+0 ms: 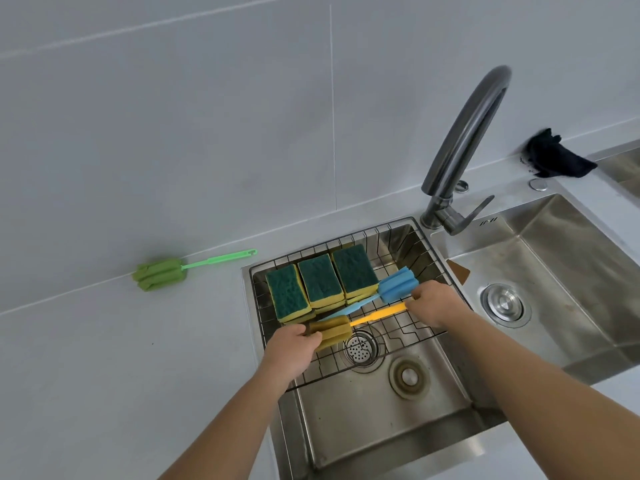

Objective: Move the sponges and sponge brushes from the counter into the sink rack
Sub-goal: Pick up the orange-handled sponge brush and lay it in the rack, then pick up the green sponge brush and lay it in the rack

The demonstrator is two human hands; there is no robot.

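Note:
A wire rack (398, 237) sits across the back of the left sink basin. Inside it stand three stacks of yellow sponges with green scouring tops (320, 282). A blue sponge brush (396, 284) lies in the rack in front of them, its head to the right. Just above the rack floor I hold a yellow sponge brush (367, 318): my left hand (294, 344) grips its sponge head, my right hand (434, 304) pinches the end of its orange handle. A green sponge brush (162, 273) lies on the counter to the left, by the wall.
A tall curved faucet (460, 143) rises behind the rack's right corner. The left basin (363, 427) has a drain strainer under the rack. A second, larger basin (554, 271) lies to the right. A dark cloth (554, 157) is bunched at the back right.

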